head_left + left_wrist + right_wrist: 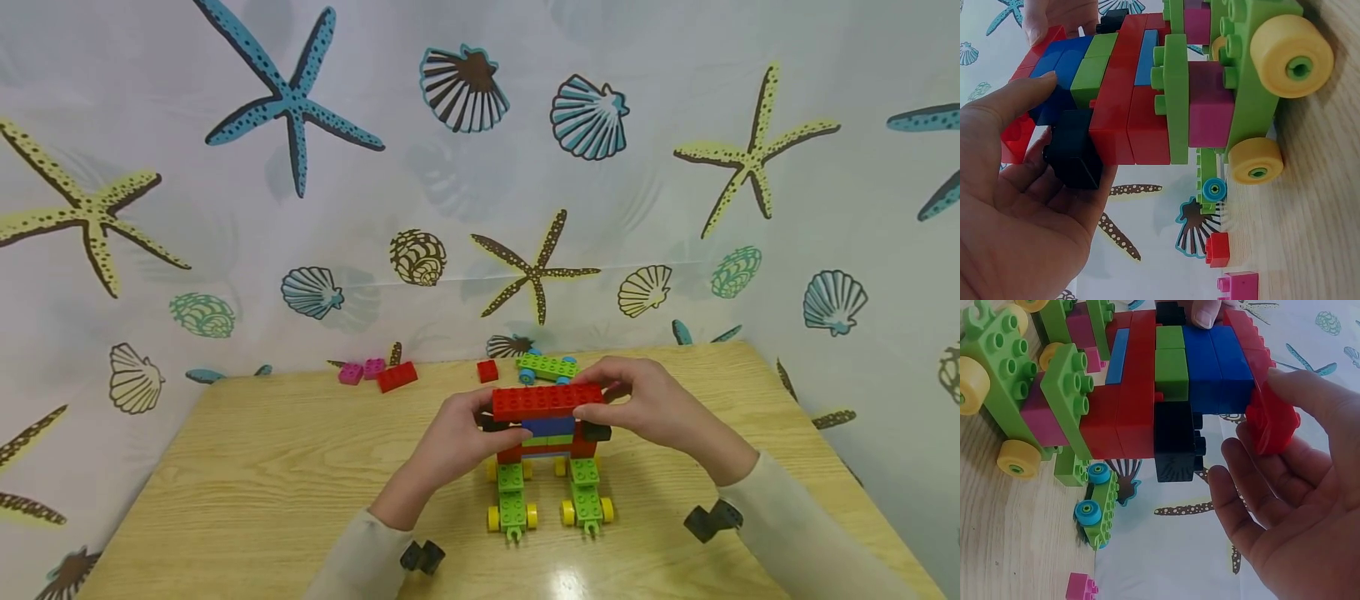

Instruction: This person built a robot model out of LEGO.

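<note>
A toy brick structure (1147, 112) stands on two green wheeled bases (512, 498) with yellow wheels. It stacks purple, green, red and blue bricks, with a black brick (1174, 441) jutting out at each side. A red studded layer (547, 402) runs across its top. My left hand (461, 437) grips the structure's left side, its thumb on the blue bricks (1063, 65) and fingers curled behind the black block and red end. From the right, my right hand (641, 404) pinches the red top layer's end between thumb and fingers. The structure's far side is hidden in the head view.
Behind the structure lie a green wheeled base (549, 367) with blue wheels and a small red brick (487, 371). Farther left are a red brick (397, 377) and two pink bricks (350, 373). A patterned cloth (360, 225) borders the wooden table (285, 500).
</note>
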The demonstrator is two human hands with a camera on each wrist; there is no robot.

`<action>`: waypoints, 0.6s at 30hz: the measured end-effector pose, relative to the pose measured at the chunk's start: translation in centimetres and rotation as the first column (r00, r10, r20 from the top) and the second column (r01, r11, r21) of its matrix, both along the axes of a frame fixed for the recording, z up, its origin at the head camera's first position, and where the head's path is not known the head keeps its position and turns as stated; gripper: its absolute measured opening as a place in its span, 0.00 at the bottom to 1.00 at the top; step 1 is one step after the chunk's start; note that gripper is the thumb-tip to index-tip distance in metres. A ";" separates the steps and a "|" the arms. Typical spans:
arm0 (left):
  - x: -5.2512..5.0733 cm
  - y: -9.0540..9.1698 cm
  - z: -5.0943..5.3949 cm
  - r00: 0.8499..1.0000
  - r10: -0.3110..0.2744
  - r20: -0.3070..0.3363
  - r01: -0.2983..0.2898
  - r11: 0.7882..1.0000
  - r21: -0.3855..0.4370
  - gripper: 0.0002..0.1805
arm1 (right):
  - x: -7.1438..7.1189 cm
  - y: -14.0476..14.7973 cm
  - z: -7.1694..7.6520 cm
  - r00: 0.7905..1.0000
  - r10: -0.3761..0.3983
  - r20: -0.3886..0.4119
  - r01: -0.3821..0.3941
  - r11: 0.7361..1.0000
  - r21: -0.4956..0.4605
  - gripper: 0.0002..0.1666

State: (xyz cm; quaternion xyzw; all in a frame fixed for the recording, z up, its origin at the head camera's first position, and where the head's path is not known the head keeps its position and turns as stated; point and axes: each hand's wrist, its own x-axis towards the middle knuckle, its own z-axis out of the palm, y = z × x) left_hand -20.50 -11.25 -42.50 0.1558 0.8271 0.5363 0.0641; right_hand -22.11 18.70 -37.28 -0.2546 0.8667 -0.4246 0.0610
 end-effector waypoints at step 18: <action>-1.7 -9.3 -0.5 0.999 0.032 -0.031 -0.034 0.998 -0.060 0.26 | -3.8 -4.5 0.0 0.997 0.071 -0.038 -0.071 0.998 0.003 0.21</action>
